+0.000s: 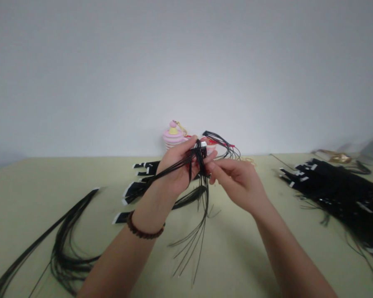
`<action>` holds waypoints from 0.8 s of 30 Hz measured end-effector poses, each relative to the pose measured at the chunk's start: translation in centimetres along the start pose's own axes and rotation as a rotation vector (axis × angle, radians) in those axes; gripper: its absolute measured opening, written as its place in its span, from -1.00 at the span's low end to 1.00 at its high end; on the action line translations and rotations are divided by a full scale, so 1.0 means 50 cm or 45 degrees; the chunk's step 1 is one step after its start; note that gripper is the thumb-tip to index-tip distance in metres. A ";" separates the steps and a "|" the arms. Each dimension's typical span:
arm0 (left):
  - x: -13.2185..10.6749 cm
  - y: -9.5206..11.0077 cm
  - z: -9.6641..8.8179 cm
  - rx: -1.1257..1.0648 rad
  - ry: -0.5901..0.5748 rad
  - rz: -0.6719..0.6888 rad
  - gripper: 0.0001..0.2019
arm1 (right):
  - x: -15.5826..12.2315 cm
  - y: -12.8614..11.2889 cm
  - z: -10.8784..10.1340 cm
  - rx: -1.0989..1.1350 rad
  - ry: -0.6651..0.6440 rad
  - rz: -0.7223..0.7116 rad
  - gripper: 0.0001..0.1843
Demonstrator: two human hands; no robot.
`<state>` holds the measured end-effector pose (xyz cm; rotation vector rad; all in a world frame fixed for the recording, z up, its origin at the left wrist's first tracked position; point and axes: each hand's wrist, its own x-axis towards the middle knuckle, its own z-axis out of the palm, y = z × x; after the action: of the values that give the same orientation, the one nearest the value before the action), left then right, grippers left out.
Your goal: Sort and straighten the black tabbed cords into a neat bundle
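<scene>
My left hand (pixel 180 165), with a dark beaded bracelet (pixel 145 231) on its wrist, is closed on a bundle of thin black wires (pixel 202 169). A small white connector (pixel 203 144) sits at the bundle's top end, by the fingertips. Loose wire ends fan out and hang down below the hand. My right hand (pixel 236 178) pinches at the right side of the same bundle, thumb against forefinger. Exactly which strands it grips is too small to tell.
Black wire bundles with white connectors (pixel 130 191) lie behind my left hand. Another bundle (pixel 62 236) curves at the left. A large pile of black wires (pixel 345 190) covers the right. A pink cup (pixel 173 135) and red-tied wires (pixel 220 142) are by the wall.
</scene>
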<state>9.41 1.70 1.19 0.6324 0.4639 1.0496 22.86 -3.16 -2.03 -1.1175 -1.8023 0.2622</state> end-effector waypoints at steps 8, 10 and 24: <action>0.008 -0.010 -0.003 -0.028 -0.099 0.004 -0.74 | 0.000 0.016 0.025 0.037 0.081 0.000 -0.80; 0.004 -0.009 0.001 -0.002 -0.068 0.024 -0.74 | 0.000 0.012 0.017 0.005 0.065 -0.036 -0.81; 0.022 -0.022 -0.012 0.179 -0.011 0.247 -0.78 | 0.001 0.000 0.018 0.287 -0.076 0.042 -0.74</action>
<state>10.19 2.47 -0.05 0.8191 0.4784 1.2044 22.12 -2.86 -2.46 -0.9888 -1.7581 0.5100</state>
